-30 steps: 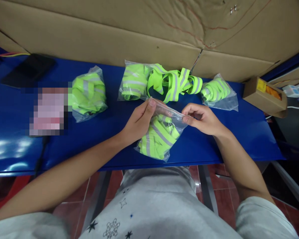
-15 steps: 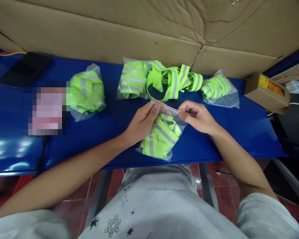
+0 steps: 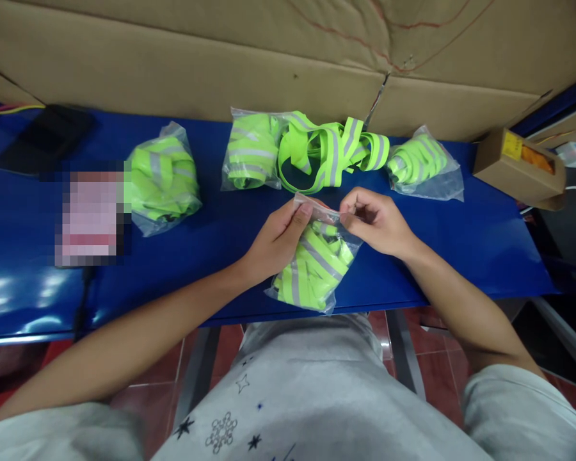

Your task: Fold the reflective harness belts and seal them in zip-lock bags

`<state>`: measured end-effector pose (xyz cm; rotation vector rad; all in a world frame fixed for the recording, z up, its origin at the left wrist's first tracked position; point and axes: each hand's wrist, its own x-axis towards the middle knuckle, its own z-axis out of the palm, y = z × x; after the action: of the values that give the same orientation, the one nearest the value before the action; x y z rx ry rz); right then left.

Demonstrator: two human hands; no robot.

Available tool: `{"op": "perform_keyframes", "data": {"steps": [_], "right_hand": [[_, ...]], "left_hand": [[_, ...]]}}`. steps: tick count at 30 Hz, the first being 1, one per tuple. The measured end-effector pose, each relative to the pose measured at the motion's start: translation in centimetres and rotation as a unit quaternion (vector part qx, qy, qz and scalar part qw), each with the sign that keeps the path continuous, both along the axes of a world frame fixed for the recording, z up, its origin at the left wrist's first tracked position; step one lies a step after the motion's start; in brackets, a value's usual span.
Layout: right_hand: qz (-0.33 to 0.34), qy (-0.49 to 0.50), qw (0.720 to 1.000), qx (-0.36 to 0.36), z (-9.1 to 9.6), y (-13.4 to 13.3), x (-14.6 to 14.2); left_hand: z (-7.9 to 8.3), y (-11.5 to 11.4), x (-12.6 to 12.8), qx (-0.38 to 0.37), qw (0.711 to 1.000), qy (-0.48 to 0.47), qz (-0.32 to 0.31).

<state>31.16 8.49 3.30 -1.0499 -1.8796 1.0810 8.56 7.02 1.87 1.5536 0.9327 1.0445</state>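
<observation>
A clear zip bag filled with neon-yellow reflective straps hangs at the front edge of the blue table. My left hand grips its top left corner, thumb over the plastic. The fingers of my right hand pinch the zip strip toward the top right. Behind the hands lies a loose tangle of the same straps. Beside it on the left is another filled bag, and to its right a smaller filled bag.
Farther left on the blue table is one more bag of straps, next to a pixelated device with a cable. A black object lies at the back left. An open cardboard box stands at the right end, and cardboard lines the back.
My right hand has slid slightly left along the zip strip, closer to my left hand. The bag stays in about the same place, and the view has shifted a little.
</observation>
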Motion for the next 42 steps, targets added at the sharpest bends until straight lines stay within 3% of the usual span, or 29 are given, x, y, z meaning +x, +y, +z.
{"op": "perform_keyframes", "data": {"steps": [6, 15, 21, 30, 42], "right_hand": [[-0.014, -0.031, 0.999, 0.033, -0.7, -0.1, -0.6], [-0.011, 0.002, 1.000, -0.003, -2.0, 0.1, -1.1], [0.003, 0.000, 1.000, -0.019, -2.1, 0.2, -1.2], [0.012, 0.013, 1.000, -0.003, -1.6, -0.2, -1.6], [-0.001, 0.010, 0.999, -0.034, -1.0, 0.1, -1.1]], "left_hand": [[-0.9, 0.2, 0.0, -0.019, 0.998, -0.023, 0.062], [-1.7, 0.3, 0.1, -0.081, 0.994, -0.049, 0.050], [-1.6, 0.5, -0.1, -0.007, 1.000, 0.020, 0.023], [-0.9, 0.7, -0.2, -0.035, 0.999, -0.023, 0.014], [-1.0, 1.0, -0.5, 0.001, 0.998, -0.003, 0.066]]}}
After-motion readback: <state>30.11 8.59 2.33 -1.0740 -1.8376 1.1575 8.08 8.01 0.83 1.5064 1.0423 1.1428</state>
